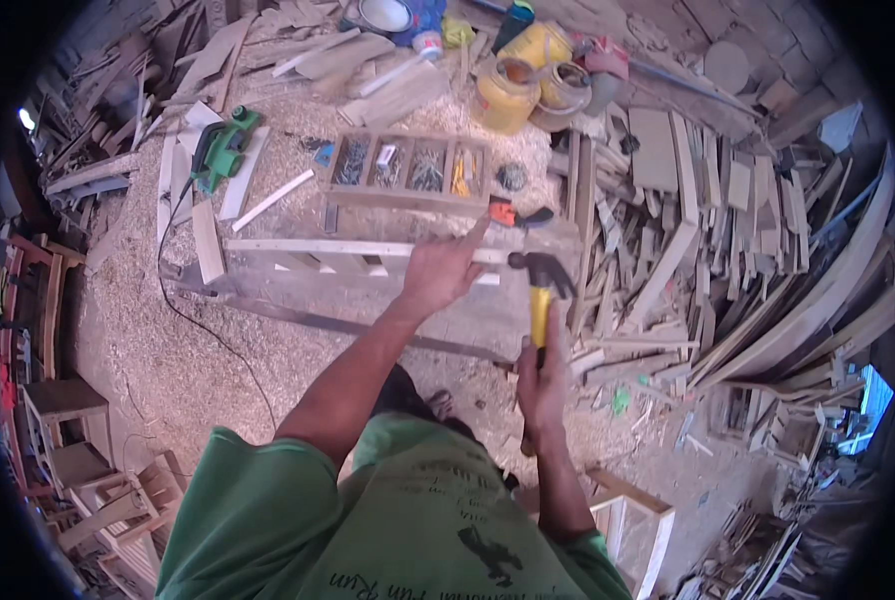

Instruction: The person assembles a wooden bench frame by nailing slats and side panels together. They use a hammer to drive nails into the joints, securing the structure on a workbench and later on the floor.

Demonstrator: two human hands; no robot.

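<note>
My right hand (pixel 542 388) is closed round the lower handle of a claw hammer (pixel 540 310) with a yellow and black handle. Its dark head is raised at the right end of a pale wooden frame (pixel 318 247), made of narrow strips with short crosspieces, lying on the workbench (pixel 448 325). Over the frame's front strip lies my left hand (pixel 444 268), index finger stretched forward and the other fingers curled down on the wood; their tips are hidden. Just beyond that finger rests an orange and black tool (pixel 505 212) whose kind is unclear.
A divided wooden box (pixel 368 192) of nails and small parts sits behind the frame. A green electric planer (pixel 230 150) with a cord lies left. Yellow jars (pixel 508 95) stand at the back. Wood offcuts (pixel 668 220) pile up right; a wooden frame (pixel 633 495) stands near my right elbow.
</note>
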